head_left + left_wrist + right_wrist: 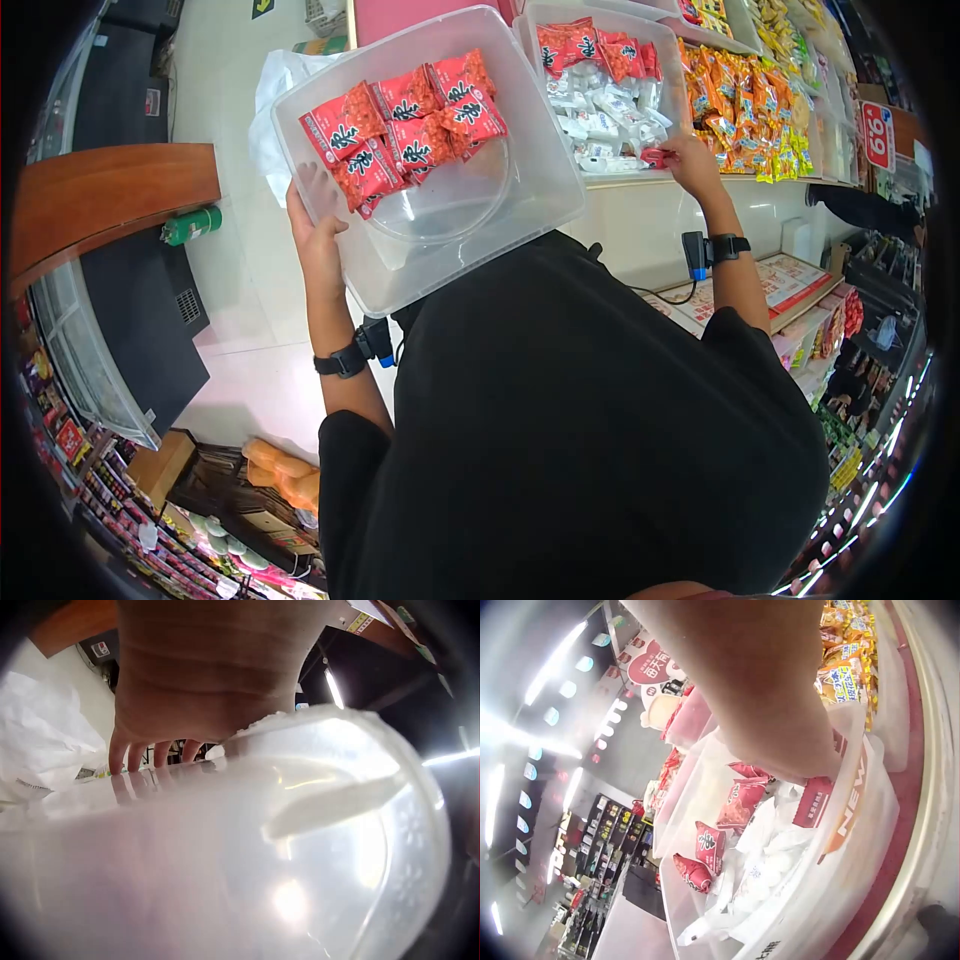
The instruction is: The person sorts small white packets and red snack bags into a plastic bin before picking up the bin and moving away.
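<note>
My left hand (318,240) grips the left wall of a clear plastic bin (530,195), its thumb over the rim and fingers along the outside. Several red snack packets (405,105) lie heaped in that bin, which is tilted against my front. In the left wrist view the bin's cloudy wall (150,877) fills the lower part. My right hand (692,165) pinches a red packet (812,802) at the near right corner of a display bin (535,40). Inside the display bin are white-wrapped packets (605,110), with more red packets (600,48) at its far end.
Bins of orange snack packets (745,100) stand right of the display bin on the shelf. A price sign (877,137) is farther right. To the left are a white plastic bag (270,130), a green cylinder (190,226) and a brown counter (120,200).
</note>
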Action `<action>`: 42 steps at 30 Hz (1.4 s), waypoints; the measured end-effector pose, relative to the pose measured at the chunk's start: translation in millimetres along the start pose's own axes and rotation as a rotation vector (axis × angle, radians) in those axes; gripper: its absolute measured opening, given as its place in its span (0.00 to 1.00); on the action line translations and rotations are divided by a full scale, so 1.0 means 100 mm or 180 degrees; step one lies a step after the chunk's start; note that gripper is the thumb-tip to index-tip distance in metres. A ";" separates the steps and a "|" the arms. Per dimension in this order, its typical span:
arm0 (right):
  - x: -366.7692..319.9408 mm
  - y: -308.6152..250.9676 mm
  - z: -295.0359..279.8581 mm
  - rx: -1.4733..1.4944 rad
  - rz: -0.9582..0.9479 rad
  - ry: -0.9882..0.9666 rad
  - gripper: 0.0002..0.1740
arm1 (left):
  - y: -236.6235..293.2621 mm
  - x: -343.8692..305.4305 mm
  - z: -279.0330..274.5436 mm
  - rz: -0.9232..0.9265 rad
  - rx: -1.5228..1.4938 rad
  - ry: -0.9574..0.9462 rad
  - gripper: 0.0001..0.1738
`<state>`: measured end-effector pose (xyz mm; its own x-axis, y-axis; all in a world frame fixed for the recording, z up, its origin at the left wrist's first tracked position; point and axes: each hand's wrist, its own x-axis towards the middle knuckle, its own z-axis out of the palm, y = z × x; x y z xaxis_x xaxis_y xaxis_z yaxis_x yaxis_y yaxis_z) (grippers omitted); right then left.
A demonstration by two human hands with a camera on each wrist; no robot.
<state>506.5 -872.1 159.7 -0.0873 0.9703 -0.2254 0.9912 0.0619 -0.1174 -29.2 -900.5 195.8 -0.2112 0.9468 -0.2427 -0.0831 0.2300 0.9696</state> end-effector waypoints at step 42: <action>1.73 -2.99 -0.38 -0.0337 -0.3719 0.0433 0.08 | 0.06 -0.06 -0.01 0.0049 -0.0324 0.0020 0.44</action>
<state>199.0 -714.1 192.6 -0.9418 0.3286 0.0713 0.3208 0.9416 -0.1019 -29.0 -905.0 202.6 -0.2194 0.9485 -0.2283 -0.1782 0.1911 0.9652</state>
